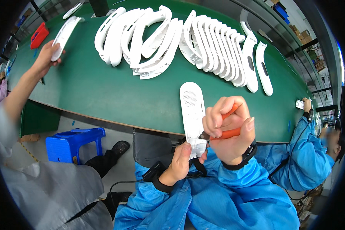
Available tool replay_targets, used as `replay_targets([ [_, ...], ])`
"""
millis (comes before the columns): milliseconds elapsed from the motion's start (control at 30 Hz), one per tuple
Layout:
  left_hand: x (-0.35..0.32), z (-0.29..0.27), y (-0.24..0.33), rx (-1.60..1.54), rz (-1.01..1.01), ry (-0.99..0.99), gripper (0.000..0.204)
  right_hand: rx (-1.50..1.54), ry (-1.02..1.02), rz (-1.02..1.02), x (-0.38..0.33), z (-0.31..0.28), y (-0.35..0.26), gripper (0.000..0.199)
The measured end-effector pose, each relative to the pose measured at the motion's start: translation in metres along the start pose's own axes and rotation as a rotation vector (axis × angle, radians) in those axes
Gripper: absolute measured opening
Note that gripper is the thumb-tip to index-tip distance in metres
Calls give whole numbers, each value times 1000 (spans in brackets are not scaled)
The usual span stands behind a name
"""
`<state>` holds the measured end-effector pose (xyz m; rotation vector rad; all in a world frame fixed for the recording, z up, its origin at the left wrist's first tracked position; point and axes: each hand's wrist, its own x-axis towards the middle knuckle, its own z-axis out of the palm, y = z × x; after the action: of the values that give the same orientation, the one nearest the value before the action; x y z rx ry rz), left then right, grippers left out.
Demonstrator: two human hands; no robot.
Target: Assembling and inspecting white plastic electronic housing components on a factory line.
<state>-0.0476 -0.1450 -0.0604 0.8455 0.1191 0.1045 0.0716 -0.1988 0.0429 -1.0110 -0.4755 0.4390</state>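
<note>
My left hand [178, 163] is closed on the lower end of a white plastic shell [190, 111], a long rounded part with a patch of small holes near its far end. The shell points away from me over the table's front edge. In my right hand [232, 132] are orange-handled pliers [230, 133], fingers wrapped round the grips. Their dark jaws meet the shell's lower part, just above my left thumb; the exact contact is too small to make out.
Curved white shells [218, 50] stand in rows across the green table [115, 97]. At left, another person's hand [46, 57] holds a white shell near a red bin [39, 35]. A blue stool [74, 143] stands below. Another person in blue [306, 153] sits at right.
</note>
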Motion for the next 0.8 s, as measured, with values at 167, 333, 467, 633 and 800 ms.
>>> replay_targets([
  [167,1,5,1,65,27,84,63,16,102,-67,-5,7,13,57],
  [333,1,4,2,103,11,97,63,14,126,-97,-6,9,16,56],
  [467,0,4,1,79,0,86,62,-53,157,-129,-5,14,18,51],
  [633,-1,5,1,70,-11,95,61,-19,171,-116,-9,12,17,55],
  [800,0,4,-1,82,30,82,60,-10,193,-145,-11,14,19,54],
])
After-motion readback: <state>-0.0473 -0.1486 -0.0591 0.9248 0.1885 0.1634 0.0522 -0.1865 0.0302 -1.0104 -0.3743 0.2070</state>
